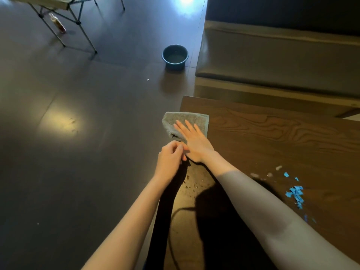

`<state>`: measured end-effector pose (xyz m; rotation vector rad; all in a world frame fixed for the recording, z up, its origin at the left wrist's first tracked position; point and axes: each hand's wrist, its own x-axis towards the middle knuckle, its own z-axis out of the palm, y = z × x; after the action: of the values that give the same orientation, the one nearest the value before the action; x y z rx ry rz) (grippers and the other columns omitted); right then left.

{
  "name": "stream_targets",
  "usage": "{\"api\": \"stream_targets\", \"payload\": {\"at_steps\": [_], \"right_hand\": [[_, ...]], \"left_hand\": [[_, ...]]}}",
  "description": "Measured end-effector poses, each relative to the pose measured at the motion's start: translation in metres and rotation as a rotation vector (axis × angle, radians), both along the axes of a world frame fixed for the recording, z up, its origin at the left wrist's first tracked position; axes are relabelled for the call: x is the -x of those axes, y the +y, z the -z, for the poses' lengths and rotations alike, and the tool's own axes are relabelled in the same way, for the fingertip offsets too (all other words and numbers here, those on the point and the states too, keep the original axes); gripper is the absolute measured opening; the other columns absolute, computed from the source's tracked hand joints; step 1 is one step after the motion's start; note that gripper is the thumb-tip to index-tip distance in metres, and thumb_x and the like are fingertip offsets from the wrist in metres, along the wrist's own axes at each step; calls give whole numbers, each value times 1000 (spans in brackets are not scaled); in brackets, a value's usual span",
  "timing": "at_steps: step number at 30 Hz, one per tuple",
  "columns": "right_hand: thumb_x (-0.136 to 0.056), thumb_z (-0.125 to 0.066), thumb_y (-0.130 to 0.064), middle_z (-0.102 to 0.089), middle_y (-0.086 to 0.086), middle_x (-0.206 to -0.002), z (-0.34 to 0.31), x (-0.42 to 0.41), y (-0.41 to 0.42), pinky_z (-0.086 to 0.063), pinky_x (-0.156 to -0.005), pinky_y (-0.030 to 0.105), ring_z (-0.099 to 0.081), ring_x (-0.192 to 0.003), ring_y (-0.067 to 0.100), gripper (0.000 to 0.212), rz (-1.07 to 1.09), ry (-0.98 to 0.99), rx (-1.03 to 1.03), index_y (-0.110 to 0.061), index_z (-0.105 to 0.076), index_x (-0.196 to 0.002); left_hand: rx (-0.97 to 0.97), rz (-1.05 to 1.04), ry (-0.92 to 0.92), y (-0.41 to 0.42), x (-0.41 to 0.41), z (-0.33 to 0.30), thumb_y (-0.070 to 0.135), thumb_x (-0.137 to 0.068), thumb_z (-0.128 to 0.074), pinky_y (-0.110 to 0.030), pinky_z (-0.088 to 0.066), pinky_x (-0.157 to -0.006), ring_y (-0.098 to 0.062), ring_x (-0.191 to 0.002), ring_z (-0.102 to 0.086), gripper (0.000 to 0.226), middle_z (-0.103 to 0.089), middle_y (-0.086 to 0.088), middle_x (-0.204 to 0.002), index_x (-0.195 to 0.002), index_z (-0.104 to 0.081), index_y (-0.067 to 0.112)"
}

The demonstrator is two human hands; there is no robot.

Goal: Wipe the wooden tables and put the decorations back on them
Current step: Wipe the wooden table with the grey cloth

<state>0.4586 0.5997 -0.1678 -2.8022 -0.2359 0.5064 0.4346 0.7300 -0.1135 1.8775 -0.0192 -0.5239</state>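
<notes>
R hand (194,142) flat on cloth (186,121), table (272,137) corner; L hand (171,156) maybe cupped.

My right hand (192,141) lies flat on the grey folded terry cloth (186,123) at the brown wooden counter (282,145)'s 10 o'clock corner. My left hand (171,156) sits just at its 7 o'clock, off the edge. Blue paper scraps (296,193) lie on the counter at 4 o'clock. A round blue plastic basin (175,56) stands on the floor at 12.

Table (272,133): dark grained wood. Cloth (187,118): grey nubby terry. Basin (175,56): smooth plastic. Floor (87,114): glossy.
</notes>
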Motion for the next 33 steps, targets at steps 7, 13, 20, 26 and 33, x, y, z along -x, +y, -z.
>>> {"api": "stream_targets", "payload": {"at_steps": [7,13,20,26,33], "right_hand": [[-102,-28,-30,13,-7,-156,-15,97,23,17,-113,26,17,-145,12,60,-74,69,-79,-18,4,-151],[-100,-33,-28,10,-3,-160,-19,101,9,6,-117,31,9,-147,16,64,-106,134,-35,-18,4,-152],[-102,-27,-34,11,-8,-158,-40,83,-53,3,-117,32,8,-146,14,58,198,226,-59,-23,2,-152],[-103,-25,-33,8,-6,-159,-45,68,-143,1,-117,33,4,-147,16,55,391,226,-93,-23,-3,-152],[-102,-29,-32,1,-1,-160,-45,127,-234,-10,-116,42,1,-147,27,52,768,228,-209,-35,-10,-151]], "left_hand": [[24,-2,-7,3,54,-14,9,-93,-47,-27,-43,-63,-8,-57,-51,29,-56,-1,-63,-66,-56,14],[43,-16,-12,-3,83,-17,7,-94,-45,-20,-38,-53,1,-47,-48,28,-55,2,-60,-71,-59,16],[39,19,11,-27,92,-18,11,-97,-42,-19,-41,-56,-7,-55,-49,24,-54,1,-63,-82,-60,16],[33,28,35,-69,81,-11,8,-96,-41,-19,-42,-57,-6,-54,-49,27,-54,1,-61,-79,-60,16],[16,105,51,-112,90,-3,7,-95,-41,-20,-41,-58,-7,-55,-49,28,-55,2,-60,-78,-60,16]]}}
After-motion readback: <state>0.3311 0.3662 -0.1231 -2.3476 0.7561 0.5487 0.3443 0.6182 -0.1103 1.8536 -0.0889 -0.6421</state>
